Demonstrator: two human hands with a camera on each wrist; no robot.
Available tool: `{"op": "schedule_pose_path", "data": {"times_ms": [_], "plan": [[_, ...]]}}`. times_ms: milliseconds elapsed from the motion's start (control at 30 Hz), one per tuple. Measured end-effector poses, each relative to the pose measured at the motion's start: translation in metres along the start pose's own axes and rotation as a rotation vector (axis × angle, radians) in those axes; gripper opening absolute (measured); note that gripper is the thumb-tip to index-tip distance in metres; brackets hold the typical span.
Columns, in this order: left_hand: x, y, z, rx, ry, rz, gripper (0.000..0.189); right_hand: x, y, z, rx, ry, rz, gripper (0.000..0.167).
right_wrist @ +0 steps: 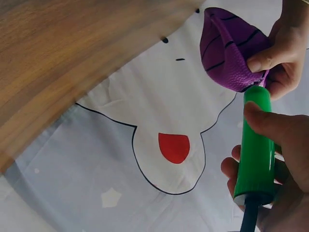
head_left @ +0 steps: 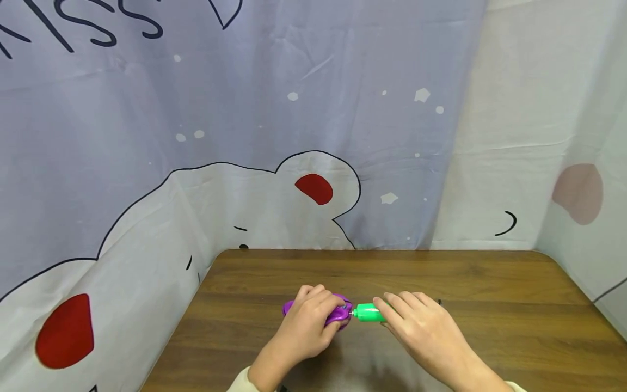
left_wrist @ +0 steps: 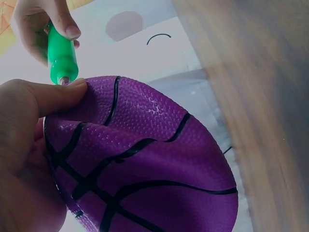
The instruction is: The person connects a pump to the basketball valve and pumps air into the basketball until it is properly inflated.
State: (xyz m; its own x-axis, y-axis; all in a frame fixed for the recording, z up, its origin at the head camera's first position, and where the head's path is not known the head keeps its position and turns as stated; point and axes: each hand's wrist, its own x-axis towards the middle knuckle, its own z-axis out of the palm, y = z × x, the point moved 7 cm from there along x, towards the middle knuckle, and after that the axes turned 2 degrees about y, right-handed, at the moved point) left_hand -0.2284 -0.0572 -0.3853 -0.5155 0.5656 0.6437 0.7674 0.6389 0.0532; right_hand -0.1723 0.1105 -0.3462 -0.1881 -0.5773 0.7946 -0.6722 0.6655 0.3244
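A limp, folded purple ball [left_wrist: 164, 159] with black lines, like a deflated basketball, is gripped by my left hand [head_left: 306, 321], thumb near its edge. My right hand [head_left: 423, 332] holds a green hand pump [right_wrist: 256, 150] round its barrel. A thin metal needle at the pump's tip meets the ball beside my left thumb, as the left wrist view shows; how deep it sits is hidden. From the pump's other end a dark rod [right_wrist: 249, 217] sticks out in the right wrist view. In the head view my fingers cover much of the ball [head_left: 339, 313] and the pump [head_left: 368, 312].
Below both hands lies a brown wooden table [head_left: 392, 272] with rounded far corners. A printed cloth [head_left: 313, 109] with bear shapes and white spots hangs behind it and along its sides.
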Motion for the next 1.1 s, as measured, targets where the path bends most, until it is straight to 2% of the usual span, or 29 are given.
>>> {"op": "schedule_pose_path", "data": {"times_ms": [367, 600, 900, 1100], "plan": [[-0.003, -0.007, -0.007, -0.013, 0.012, -0.019, 0.020, -0.004, 0.016, -0.007, 0.031, 0.034, 0.037, 0.042], [-0.002, -0.006, -0.007, -0.042, 0.029, 0.024, 0.016, -0.011, 0.020, -0.003, 0.105, 0.061, 0.007, 0.041], [-0.001, -0.003, -0.003, -0.031, 0.028, 0.058, 0.015, -0.021, 0.021, 0.008, 0.131, 0.060, 0.014, 0.041], [-0.002, -0.007, 0.004, -0.010, -0.004, 0.044, 0.017, -0.028, 0.023, 0.016, 0.153, 0.036, 0.034, 0.043]]}}
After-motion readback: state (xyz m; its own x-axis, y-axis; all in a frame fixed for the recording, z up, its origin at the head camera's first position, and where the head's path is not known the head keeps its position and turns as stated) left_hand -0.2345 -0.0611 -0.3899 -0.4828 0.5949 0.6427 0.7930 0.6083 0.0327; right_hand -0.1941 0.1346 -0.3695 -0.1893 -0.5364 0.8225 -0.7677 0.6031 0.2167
